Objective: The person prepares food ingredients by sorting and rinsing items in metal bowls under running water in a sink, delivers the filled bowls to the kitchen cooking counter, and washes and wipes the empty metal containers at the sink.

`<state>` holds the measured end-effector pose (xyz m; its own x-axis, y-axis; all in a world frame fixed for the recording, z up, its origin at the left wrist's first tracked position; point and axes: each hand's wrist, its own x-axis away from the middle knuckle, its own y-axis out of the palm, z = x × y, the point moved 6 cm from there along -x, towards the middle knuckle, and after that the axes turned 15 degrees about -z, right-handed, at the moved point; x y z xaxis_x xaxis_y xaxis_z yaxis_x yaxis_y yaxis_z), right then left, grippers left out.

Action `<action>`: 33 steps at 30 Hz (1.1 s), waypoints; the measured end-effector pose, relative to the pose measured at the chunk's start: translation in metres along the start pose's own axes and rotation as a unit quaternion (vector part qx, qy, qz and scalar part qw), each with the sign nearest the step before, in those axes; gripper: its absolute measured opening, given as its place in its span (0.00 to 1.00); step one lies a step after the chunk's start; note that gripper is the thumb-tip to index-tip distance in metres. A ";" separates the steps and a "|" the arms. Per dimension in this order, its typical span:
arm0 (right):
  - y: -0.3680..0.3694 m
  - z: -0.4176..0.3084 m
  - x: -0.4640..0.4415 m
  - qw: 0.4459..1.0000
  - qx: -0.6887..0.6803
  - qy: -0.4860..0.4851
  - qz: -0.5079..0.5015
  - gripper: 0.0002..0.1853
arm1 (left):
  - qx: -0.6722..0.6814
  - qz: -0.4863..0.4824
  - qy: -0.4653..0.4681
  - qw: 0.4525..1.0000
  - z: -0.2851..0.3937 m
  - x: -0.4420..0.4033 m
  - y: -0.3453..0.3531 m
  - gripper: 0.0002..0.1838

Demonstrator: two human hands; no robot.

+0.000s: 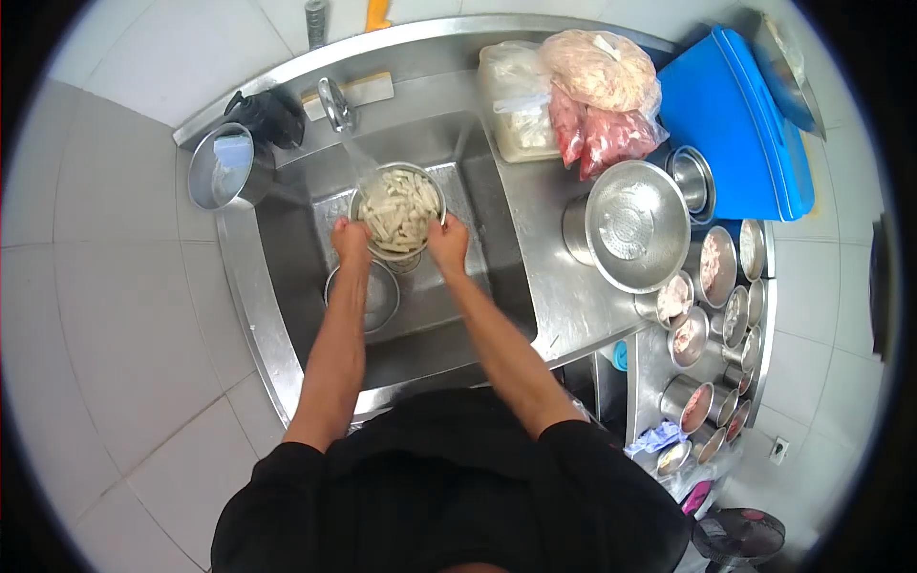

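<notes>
A steel sink point(439, 329) in a tiled room; bare forearms stretch over it, left hand point(351, 239) and right hand point(449, 244) gripping opposite sides of a metal bowl point(396, 256); a second bowl point(380, 304) sits nearer; the held one, full of pale strips point(401, 210), is under the running tap point(336, 105).

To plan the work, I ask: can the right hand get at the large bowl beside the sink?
Probably yes: the way to the large bowl looks free, but the right hand grips the strip-filled bowl.
</notes>
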<state>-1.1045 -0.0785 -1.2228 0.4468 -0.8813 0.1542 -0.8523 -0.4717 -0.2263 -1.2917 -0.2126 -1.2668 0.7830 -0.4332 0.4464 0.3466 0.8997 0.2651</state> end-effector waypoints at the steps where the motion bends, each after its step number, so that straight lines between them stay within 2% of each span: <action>1: -0.003 -0.007 -0.002 1.000 0.001 -0.001 -0.005 0.12 | 0.003 0.005 0.002 1.000 -0.005 0.005 -0.003 0.16; 3: -0.008 -0.033 -0.001 0.974 0.194 0.036 -0.108 0.13 | 0.068 -0.031 -0.028 0.997 -0.015 0.016 -0.009 0.09; 4: -0.018 -0.043 -0.008 0.975 0.194 0.033 -0.105 0.13 | 0.070 -0.034 -0.026 0.997 0.001 0.011 -0.002 0.09; 5: -0.018 -0.056 -0.014 0.953 0.253 -0.027 -0.163 0.13 | -0.147 -0.136 -0.047 0.979 0.031 0.002 0.020 0.05; 6: -0.013 -0.070 -0.019 0.920 0.310 -0.090 -0.221 0.14 | -0.354 -0.228 -0.063 0.905 0.053 -0.006 0.043 0.01; 7: -0.015 -0.078 -0.025 0.920 0.311 -0.089 -0.222 0.14 | -0.487 -0.312 0.006 0.815 0.070 -0.014 0.072 0.03; 8: -0.010 -0.087 -0.034 0.893 0.333 -0.097 -0.285 0.13 | -0.602 -0.386 0.079 0.695 0.079 -0.018 0.101 0.06; 9: -0.006 -0.093 -0.040 0.863 0.353 -0.104 -0.346 0.13 | -0.602 -0.389 0.081 0.693 0.083 -0.019 0.115 0.06; 10: -0.008 -0.103 -0.051 0.865 0.354 -0.105 -0.339 0.13 | -0.626 -0.440 0.164 0.623 0.088 -0.013 0.140 0.07; 11: -0.001 -0.121 -0.055 0.847 0.306 -0.209 -0.382 0.11 | -0.642 -0.485 0.245 0.541 0.094 -0.004 0.161 0.08; 12: 0.003 -0.137 -0.052 0.816 0.254 -0.306 -0.419 0.10 | -0.643 -0.491 0.247 0.534 0.099 0.002 0.169 0.08; 13: 0.001 -0.142 -0.059 0.821 0.252 -0.302 -0.415 0.10 | -0.617 -0.495 0.242 0.562 0.104 0.011 0.171 0.07; 14: 0.001 -0.142 -0.068 0.823 0.292 -0.248 -0.420 0.11 | -0.590 -0.494 0.236 0.593 0.105 0.020 0.168 0.07; 15: 0.003 -0.136 -0.075 0.820 0.330 -0.197 -0.424 0.12 | -0.591 -0.494 0.233 0.593 0.096 0.023 0.152 0.07; 16: 0.001 -0.135 -0.077 0.821 0.330 -0.201 -0.422 0.12 | -0.528 -0.417 0.192 0.714 0.098 0.012 0.124 0.05; 17: -0.015 -0.123 -0.084 0.892 0.270 -0.167 -0.322 0.13 | -0.452 -0.331 0.141 0.817 0.096 0.008 0.094 0.03; 18: -0.029 -0.106 -0.083 0.946 0.205 -0.125 -0.219 0.14 | -0.335 -0.267 0.069 0.901 0.087 0.017 0.072 0.04; 19: -0.022 -0.090 -0.071 0.946 0.203 -0.125 -0.218 0.14 | -0.207 -0.196 0.001 0.958 0.078 0.025 0.057 0.06; 20: -0.021 -0.068 -0.054 0.976 0.140 -0.069 -0.150 0.13 | -0.207 -0.197 0.000 0.958 0.064 0.025 0.050 0.06; 21: -0.021 -0.052 -0.034 0.994 0.076 -0.009 -0.083 0.13 | -0.099 -0.142 -0.015 0.985 0.036 0.022 0.029 0.11; 22: -0.012 -0.054 -0.021 0.993 0.078 -0.008 -0.085 0.13 | 0.011 -0.086 -0.029 0.996 0.015 0.022 0.014 0.16; 24: -0.001 -0.060 -0.006 0.986 0.124 0.075 -0.083 0.12 | 0.036 -0.082 -0.035 0.995 0.004 0.030 0.007 0.17; 25: -0.001 -0.071 -0.007 0.976 0.178 0.062 -0.107 0.13 | 0.057 -0.081 -0.039 0.994 0.002 0.032 0.004 0.18; 26: -0.004 -0.075 -0.006 0.977 0.175 0.062 -0.108 0.13 | 0.055 -0.080 -0.039 0.995 0.015 0.035 0.002 0.18; 28: -0.010 -0.082 -0.012 0.956 0.226 0.063 -0.179 0.13 | -0.125 -0.179 -0.173 0.960 0.037 0.042 0.016 0.16; 29: -0.021 -0.093 -0.013 0.955 0.227 0.063 -0.179 0.13 | -0.256 -0.190 -0.172 0.932 0.045 0.019 0.014 0.14; 31: -0.023 -0.122 -0.013 0.918 0.279 -0.034 -0.278 0.12 | -0.386 -0.218 -0.016 0.896 0.093 0.007 0.054 0.13; 32: -0.021 -0.122 -0.019 0.919 0.278 -0.033 -0.279 0.12 | -0.525 -0.292 0.065 0.797 0.111 0.003 0.088 0.13; 33: -0.008 -0.130 -0.027 0.867 0.342 -0.120 -0.342 0.11 | -0.642 -0.356 0.146 0.663 0.121 0.004 0.121 0.13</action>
<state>-1.1449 -0.0473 -1.1000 0.8974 -0.3307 0.2922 -0.0413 -0.7221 -0.6905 -1.3086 -0.1116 -1.1295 0.1856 -0.9128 0.3638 0.6896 -0.1427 -0.7099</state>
